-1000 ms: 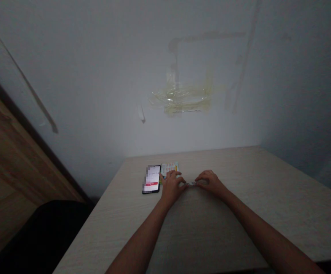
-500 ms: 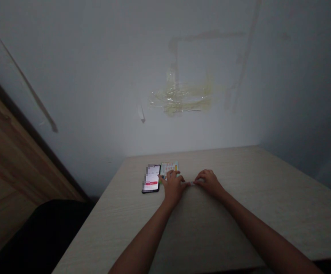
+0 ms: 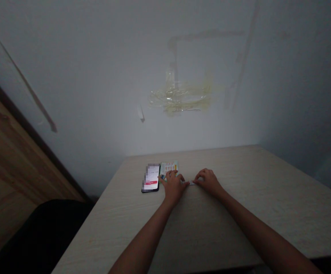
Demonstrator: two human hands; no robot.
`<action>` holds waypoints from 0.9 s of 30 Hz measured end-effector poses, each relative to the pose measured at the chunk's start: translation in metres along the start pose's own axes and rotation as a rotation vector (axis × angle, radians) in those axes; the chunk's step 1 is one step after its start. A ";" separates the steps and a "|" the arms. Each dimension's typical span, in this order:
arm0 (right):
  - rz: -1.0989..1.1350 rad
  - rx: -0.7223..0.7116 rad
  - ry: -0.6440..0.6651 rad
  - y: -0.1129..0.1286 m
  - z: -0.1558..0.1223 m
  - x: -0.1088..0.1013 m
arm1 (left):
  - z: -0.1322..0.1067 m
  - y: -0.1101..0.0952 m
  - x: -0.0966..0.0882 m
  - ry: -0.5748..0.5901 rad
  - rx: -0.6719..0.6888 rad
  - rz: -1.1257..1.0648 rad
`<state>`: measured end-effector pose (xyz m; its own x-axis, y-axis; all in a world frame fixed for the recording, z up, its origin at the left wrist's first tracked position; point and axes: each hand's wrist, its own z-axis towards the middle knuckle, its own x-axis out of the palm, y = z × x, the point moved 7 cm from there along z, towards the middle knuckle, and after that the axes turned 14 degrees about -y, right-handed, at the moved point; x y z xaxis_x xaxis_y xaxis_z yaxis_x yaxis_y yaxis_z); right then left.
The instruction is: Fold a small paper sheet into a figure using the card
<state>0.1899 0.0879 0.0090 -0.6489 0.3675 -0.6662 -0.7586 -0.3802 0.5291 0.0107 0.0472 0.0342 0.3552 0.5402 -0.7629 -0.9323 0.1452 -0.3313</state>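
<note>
A small pale strip [image 3: 192,183], too small for me to make out its kind, lies low over the table between my hands. My left hand [image 3: 174,187] pinches its left end between thumb and forefinger, while the other fingers spread over a printed card or booklet [image 3: 169,166]. At the strip's right end, my right hand [image 3: 209,181] is closed in a pinch with its fingers curled. Part of the printed card is hidden beneath my left hand. Just left of it lies a lit phone [image 3: 151,179], close to my left little finger.
The pale wooden table [image 3: 119,217] meets a wall [image 3: 96,76] with yellowed clear tape [image 3: 182,97] stuck on it. At the left stand a wooden panel [image 3: 8,144] and a dark rounded object [image 3: 45,232], perhaps a chair back.
Both hands keep almost the same pose around the strip. The whole view has shifted very slightly.
</note>
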 end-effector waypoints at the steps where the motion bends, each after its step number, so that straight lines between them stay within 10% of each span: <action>1: -0.002 0.008 0.000 0.000 0.000 0.000 | 0.000 0.000 0.001 0.005 0.002 0.007; 27: 0.006 -0.002 -0.054 0.007 -0.004 -0.003 | 0.000 -0.005 0.009 0.106 0.034 -0.049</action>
<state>0.1868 0.0807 0.0130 -0.6559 0.4107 -0.6334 -0.7545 -0.3841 0.5322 0.0180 0.0514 0.0294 0.4038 0.4412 -0.8014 -0.9148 0.1986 -0.3517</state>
